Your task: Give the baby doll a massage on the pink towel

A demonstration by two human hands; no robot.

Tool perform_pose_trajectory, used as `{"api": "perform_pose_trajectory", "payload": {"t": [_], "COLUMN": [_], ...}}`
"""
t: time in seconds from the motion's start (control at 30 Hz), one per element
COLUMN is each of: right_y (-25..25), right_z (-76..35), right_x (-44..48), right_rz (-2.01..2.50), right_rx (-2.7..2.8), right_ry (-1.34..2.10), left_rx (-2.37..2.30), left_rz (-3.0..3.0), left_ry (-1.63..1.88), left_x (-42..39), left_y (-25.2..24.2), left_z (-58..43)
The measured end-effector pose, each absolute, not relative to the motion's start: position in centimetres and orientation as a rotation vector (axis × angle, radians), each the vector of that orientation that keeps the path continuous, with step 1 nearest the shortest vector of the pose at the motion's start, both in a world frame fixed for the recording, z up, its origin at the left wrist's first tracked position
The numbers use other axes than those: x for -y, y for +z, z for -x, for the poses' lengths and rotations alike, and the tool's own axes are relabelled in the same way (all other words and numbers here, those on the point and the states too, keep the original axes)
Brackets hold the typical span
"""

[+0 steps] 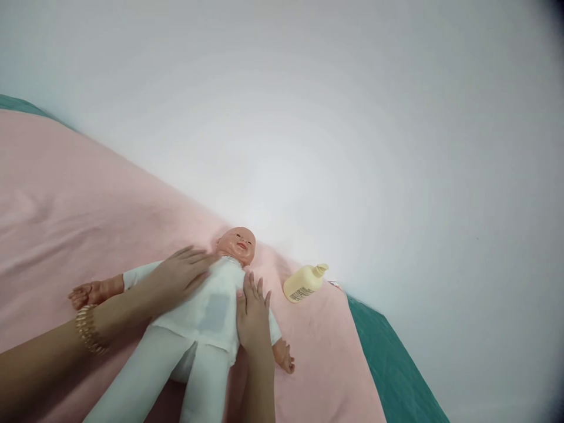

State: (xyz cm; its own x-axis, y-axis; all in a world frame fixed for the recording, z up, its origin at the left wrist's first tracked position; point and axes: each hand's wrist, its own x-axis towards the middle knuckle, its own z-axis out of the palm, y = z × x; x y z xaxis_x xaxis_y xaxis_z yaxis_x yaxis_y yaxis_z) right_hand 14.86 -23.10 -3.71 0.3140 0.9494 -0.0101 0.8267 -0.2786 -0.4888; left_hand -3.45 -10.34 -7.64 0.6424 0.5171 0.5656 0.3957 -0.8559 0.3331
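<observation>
A baby doll (215, 299) in a white top and white trousers lies on its back on a pink sheet (321, 358). Its bald head is at the far end, and both its arms are spread out sideways. My left hand (183, 276) rests flat on the doll's chest and shoulder at the left, fingers stretched out. On the doll's other side, my right hand (254, 314) lies against its chest and upper arm, fingers extended and slightly apart. A golden coil bracelet (88, 329) circles my left wrist. Neither hand grips anything.
To the right of the doll, a pale yellow pump bottle (304, 283) stands tilted in view near the wall. A white wall (352, 147) borders the far side of the sheet. Green covering (392, 358) shows beyond the sheet's right edge.
</observation>
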Motion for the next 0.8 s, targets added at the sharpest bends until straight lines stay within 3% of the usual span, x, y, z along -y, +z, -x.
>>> {"api": "perform_pose_trajectory", "payload": {"t": [0.13, 0.23, 0.43, 0.8], "right_y": [-4.1, -4.1, -4.1, 0.2], "right_z": [-15.6, -15.7, -15.7, -12.3], "right_x": [23.1, 23.0, 23.0, 24.8], "right_rz": [2.316, 2.316, 2.261, 1.951], "right_rx": [1.532, 1.516, 1.523, 1.629], "right_ry": [0.355, 0.347, 0.383, 0.611], "left_rx": [-0.043, 0.083, -0.132, -0.948], "left_rz": [-2.440, -2.366, -2.527, -2.742], "left_ry": [0.795, 0.615, 0.407, 0.849], "left_x": [12.6, 14.1, 13.5, 10.6], "left_y": [-5.6, -4.2, -3.7, -10.0], "left_z": [3.2, 3.3, 3.8, 2.7]}}
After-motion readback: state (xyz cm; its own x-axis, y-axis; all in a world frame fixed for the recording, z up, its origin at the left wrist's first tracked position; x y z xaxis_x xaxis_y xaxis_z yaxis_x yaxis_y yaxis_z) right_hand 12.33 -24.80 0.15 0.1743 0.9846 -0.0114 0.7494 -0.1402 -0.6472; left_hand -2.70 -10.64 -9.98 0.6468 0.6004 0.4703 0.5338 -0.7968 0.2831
